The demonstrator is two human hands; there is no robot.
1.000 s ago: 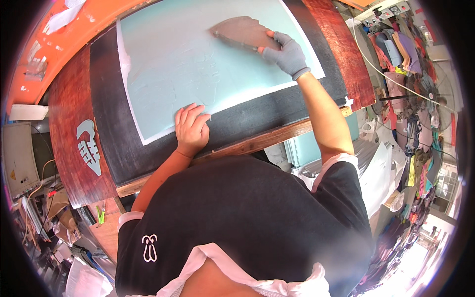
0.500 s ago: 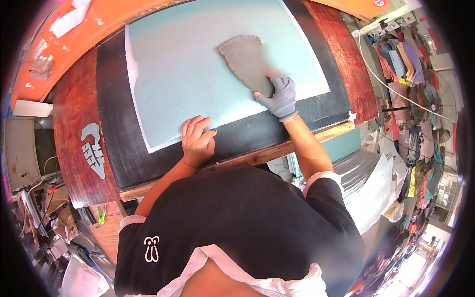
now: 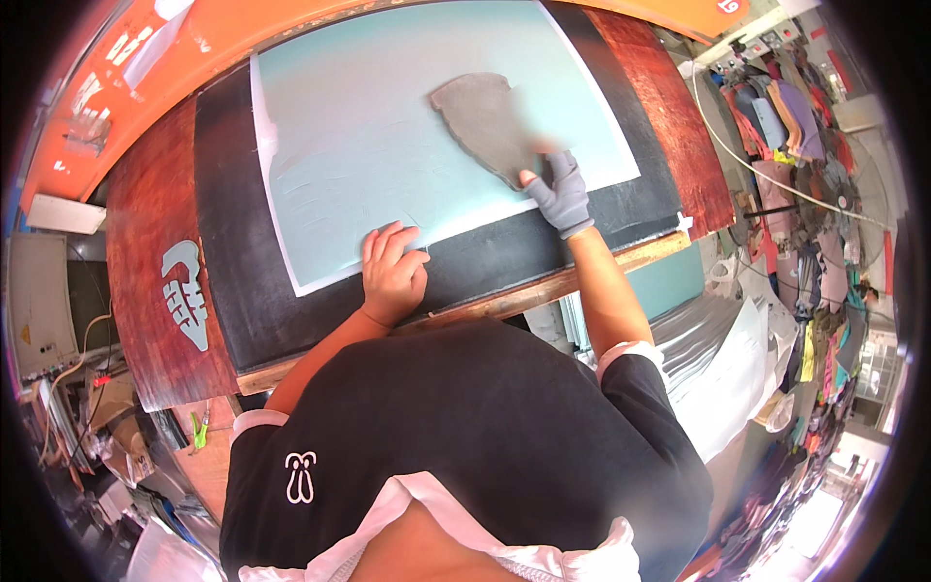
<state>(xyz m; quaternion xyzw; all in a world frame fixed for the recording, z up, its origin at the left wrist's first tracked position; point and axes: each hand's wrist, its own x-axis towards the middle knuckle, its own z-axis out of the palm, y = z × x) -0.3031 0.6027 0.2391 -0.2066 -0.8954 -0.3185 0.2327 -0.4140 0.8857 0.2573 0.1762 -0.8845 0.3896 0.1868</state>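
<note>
A pale blue-green sheet (image 3: pixel 349 145) with a white border lies on a black board. On it rests a flat grey cut-out piece (image 3: pixel 475 121), wide at the far end and narrowing toward me. My right hand (image 3: pixel 561 199), in a grey fingerless glove, is at the piece's near right edge. Its thumb touches or nearly touches the piece, with the fingers apart; a smeared patch in the picture blurs the index fingertip. My left hand (image 3: pixel 395 272) is bare and rests on the sheet's near edge, fingers loosely bent and holding nothing.
The black board (image 3: pixel 242 291) sits on a reddish-brown table (image 3: pixel 145 213) with a pale cut-out shape (image 3: pixel 184 296) at left. An orange machine panel (image 3: pixel 116 87) borders the far side. Stacked sheets (image 3: pixel 708 369) lie below right; hanging cut pieces (image 3: pixel 776 112) are farther right.
My right hand has shifted slightly right and toward me, from over the grey piece's near end to its edge. The left hand stays on the sheet's near edge.
</note>
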